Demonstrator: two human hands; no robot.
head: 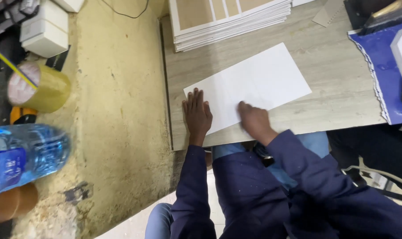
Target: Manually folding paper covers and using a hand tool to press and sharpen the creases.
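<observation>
1. My left hand [197,116] lies flat, fingers [195,98] together and straight, pressing the near left corner of the white rectangular paper sheet [249,86].
2. My right hand [254,120] is blurred; fingers curled on the sheet's near edge, grip unclear.
3. The sheet lies flat on the pale wood-grain tabletop [334,75], running away from both hands.
4. My judgement: light, limp, slides and creases easily; lift it by an edge or corner.
5. A stack of white-and-tan card sheets [229,20] sits beyond my fingers.
</observation>
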